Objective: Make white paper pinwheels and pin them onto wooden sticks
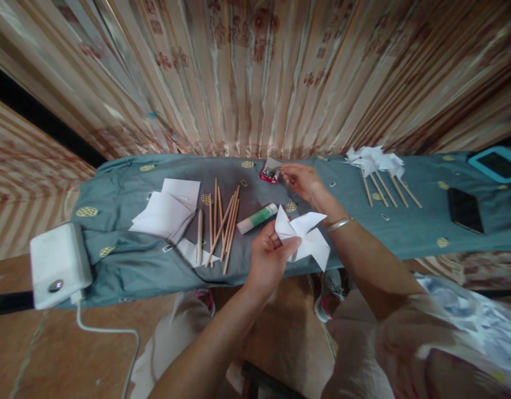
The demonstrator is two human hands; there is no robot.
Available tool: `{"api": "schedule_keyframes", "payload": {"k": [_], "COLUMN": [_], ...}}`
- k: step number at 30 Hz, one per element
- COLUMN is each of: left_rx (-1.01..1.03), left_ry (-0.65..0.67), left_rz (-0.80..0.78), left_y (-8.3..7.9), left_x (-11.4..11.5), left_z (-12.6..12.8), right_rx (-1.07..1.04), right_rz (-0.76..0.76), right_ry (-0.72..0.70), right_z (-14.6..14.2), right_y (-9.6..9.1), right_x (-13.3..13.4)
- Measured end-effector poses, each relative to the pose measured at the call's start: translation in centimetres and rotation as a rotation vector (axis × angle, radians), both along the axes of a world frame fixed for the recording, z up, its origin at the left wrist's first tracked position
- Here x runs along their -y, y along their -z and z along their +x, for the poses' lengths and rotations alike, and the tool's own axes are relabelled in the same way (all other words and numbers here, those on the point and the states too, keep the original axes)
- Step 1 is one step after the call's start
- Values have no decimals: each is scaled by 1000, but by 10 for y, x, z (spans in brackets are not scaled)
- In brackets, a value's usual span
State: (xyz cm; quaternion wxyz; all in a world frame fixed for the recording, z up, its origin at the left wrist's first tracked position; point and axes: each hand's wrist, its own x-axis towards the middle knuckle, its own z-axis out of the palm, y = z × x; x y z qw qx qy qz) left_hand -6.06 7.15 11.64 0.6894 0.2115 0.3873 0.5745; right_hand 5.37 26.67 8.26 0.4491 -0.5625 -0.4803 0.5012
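One pinwheel (309, 238) is in the left hand (269, 255), its paper pinched by the thumb, which lies across the top near the centre; the blades fan out beyond the fingertips, over the cloth's (342, 233) near edge. The right hand (303, 180) has its fingertips drawn together at the right side of one small red box (270, 174), open with shiny bits inside; whether they grip anything, I cannot tell. One glue stick (257, 218) lies just left of the pinwheel. Beyond it are several sticks (231, 237), too overlapped to count, and a stack of paper (166, 213), also uncountable. Rightward, four handles (382, 189) show under bunched white blades (375, 159), near one phone (465, 209) and one tablet (498, 164).
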Motion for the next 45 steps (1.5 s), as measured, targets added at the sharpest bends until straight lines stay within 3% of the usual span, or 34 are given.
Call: {"api": "schedule_keyframes", "payload": {"k": [5,12,19,24,28,34,40,45], "left_rx": [14,7,-77,-158,-208,-218,-218,-225], "left_ry": [-5,-85,-213,-266,-264,-273,-264,-270], "left_rz": [7,8,79,161,193,183,177,163], "left_y": [3,5,1,1,5,8,11,13], "left_x": [-1,-5,-21,-28,-29,-30,-30,-30], "left_z": [0,-9,-29,-43,-46,-43,-37,-35], "right_rx": [9,105,388,592,712,684,802,893], "right_rz": [6,37,113,227,290,278,438,533], "right_ry": [2,23,62,40,-26,-12,-88,-153], "right_z": [9,35,50,56,58,67,64,60], "right_y": [5,20,39,38,35,31,25,35], "right_x": [17,64,100,119,127,131,135,130]}}
